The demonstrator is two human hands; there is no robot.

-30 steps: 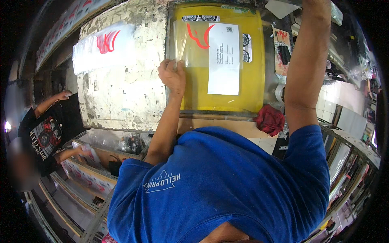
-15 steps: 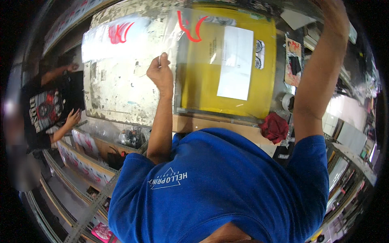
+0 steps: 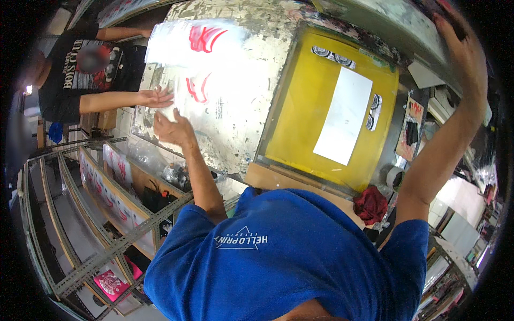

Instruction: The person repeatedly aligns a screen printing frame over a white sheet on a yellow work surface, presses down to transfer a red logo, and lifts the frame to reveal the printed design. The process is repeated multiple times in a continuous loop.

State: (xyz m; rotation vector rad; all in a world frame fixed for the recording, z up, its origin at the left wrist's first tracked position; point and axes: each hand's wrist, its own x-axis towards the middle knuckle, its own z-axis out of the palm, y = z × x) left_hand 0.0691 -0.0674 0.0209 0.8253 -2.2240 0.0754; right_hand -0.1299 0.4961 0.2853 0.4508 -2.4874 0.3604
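A crumpled red cloth (image 3: 370, 205) is placed near the blue-shirted torso (image 3: 289, 251), at the near right corner of a yellow panel (image 3: 300, 117). A roll of tape (image 3: 394, 177) is positioned just beyond it. A white paper (image 3: 344, 115) is laid flat on the panel. To the left, the left hand (image 3: 175, 129) is held with fingers spread over the pale, paint-flecked surface (image 3: 251, 101). A clear sheet (image 3: 199, 88) bearing red strokes is located on the surface just beyond that hand. A co-worker's hand (image 3: 156, 98) is extended toward its left edge; contact cannot be confirmed. Farther out, overlapping printed sheets (image 3: 174, 45) are laid. The right hand (image 3: 456, 45) is raised near a grey beam (image 3: 396, 27); its grip cannot be determined.
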